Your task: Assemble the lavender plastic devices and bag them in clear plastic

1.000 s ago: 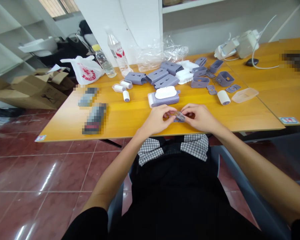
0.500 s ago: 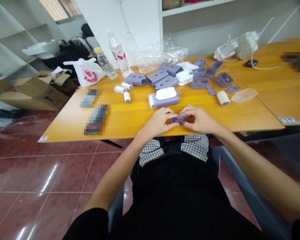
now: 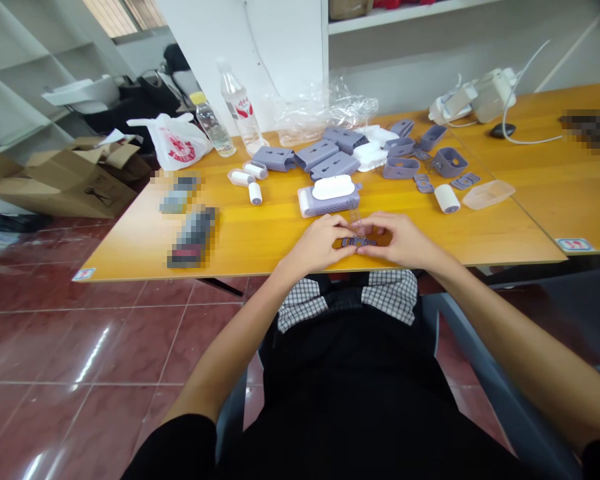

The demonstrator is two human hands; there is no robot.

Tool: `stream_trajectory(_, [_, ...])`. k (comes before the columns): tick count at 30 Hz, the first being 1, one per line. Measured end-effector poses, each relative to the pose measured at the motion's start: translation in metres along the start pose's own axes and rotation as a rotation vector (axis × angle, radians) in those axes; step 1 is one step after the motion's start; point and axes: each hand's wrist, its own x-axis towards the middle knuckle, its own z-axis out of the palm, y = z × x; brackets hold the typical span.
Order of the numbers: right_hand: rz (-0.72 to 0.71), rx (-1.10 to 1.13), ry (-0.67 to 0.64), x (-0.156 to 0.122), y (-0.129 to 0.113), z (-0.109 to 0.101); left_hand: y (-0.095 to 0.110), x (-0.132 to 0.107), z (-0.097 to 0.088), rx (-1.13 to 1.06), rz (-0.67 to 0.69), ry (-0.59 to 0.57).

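Observation:
My left hand point(image 3: 316, 244) and my right hand point(image 3: 397, 239) meet at the near edge of the orange table point(image 3: 260, 230). Both pinch a small purple plastic part point(image 3: 356, 241) between their fingertips. A thin metal spring point(image 3: 356, 219) stands up from that part, between the two hands. Just beyond my hands lies an assembled purple case with a white insert point(image 3: 330, 195).
Farther back lie several purple shells point(image 3: 325, 157), small purple plates point(image 3: 464, 180), white rollers point(image 3: 446, 198), a clear lid point(image 3: 489, 193), plastic wrap point(image 3: 325, 110), two bottles point(image 3: 240, 110), a plastic bag point(image 3: 173, 141). White adapters and cables point(image 3: 485, 97) sit on the second table. Cardboard boxes point(image 3: 65, 177) stand on the floor at left.
My hands drew slightly closer to the table's edge and turned the small part; the spring, held level between the fingers a second ago, now stands upright above it.

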Motion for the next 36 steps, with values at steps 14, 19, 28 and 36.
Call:
stream_trajectory(14, [0.142, 0.003, -0.096, -0.002, 0.003, -0.014, -0.003, -0.004, -0.019, -0.091, -0.042, -0.075])
stream_trajectory(19, [0.119, 0.022, -0.133, 0.002, -0.002, -0.014, -0.004, -0.003, -0.016, -0.108, -0.023, -0.082])
stream_trajectory(28, [0.121, -0.077, -0.121, 0.004, -0.012, -0.014, -0.004, -0.001, -0.017, -0.113, -0.021, -0.088])
stream_trajectory(36, [0.114, -0.128, -0.139, 0.004, -0.016, -0.013, -0.003, -0.001, -0.016, -0.113, -0.022, -0.084])
